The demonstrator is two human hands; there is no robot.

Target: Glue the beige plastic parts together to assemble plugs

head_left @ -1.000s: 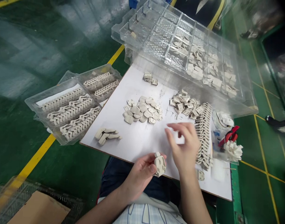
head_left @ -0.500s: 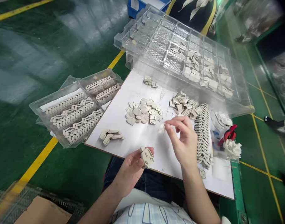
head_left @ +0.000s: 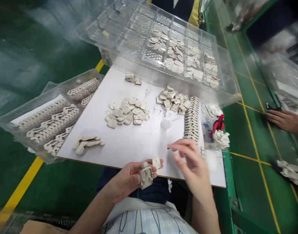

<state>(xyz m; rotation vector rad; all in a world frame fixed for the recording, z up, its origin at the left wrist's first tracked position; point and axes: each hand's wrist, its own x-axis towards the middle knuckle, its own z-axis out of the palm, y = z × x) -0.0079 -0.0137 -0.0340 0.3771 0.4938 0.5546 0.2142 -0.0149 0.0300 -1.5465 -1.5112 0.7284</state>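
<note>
My left hand [head_left: 128,182] holds a beige plastic part [head_left: 146,176] with slots and a rounded knob on top. A small pale square piece [head_left: 156,163] rests at the fingertips of the same hand. To the right, my right hand [head_left: 189,159] hovers over the white board [head_left: 139,146], fingers apart and curved, with nothing visible between them. Beyond the hands lie a pile of flat rounded pieces [head_left: 128,112] and a heap of small square pieces [head_left: 173,100]. A long row of stacked parts [head_left: 192,118] stands beside the heap.
Clear compartment trays [head_left: 144,58] with pale pieces span the board's far edge. Another tray [head_left: 17,118] of lined-up parts sits left. Several long parts [head_left: 87,144] lie front left. Red-handled pliers [head_left: 218,125] are at right. Another person's hand [head_left: 285,120] shows far right.
The view has shifted, moving the board leftward in the picture. The small pale piece has appeared at my left fingertips. A round white blob now lies on the board; my right hand has come lower and opened.
</note>
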